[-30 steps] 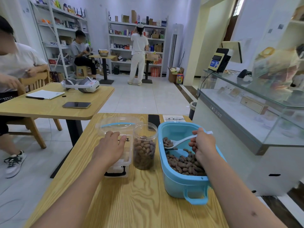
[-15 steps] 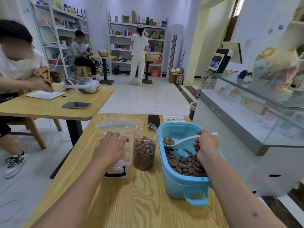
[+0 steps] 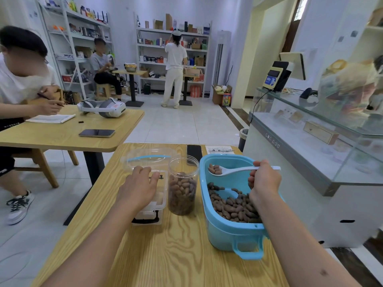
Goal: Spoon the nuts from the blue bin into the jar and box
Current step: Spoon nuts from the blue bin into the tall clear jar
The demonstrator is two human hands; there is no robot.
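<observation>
A blue bin (image 3: 226, 230) stands on the right of the wooden table, its near half filled with brown nuts (image 3: 234, 208). My right hand (image 3: 264, 179) grips the handle of a white spoon (image 3: 232, 170), which carries a few nuts above the bin's far end. Left of the bin stands a clear open jar (image 3: 182, 185), about two thirds full of nuts. My left hand (image 3: 139, 186) rests flat on top of a clear plastic box (image 3: 154, 208) beside the jar. What is inside the box is mostly hidden by the hand.
A clear lid with a blue strip (image 3: 147, 157) lies behind the box. A black phone (image 3: 194, 152) and a paper (image 3: 220, 150) lie at the table's far edge. A glass counter (image 3: 310, 141) runs along the right. A person sits writing at another table (image 3: 68, 135) on the left.
My right hand has lifted the loaded spoon up out of the nuts, level above the bin's far end. My left hand has stayed on the box.
</observation>
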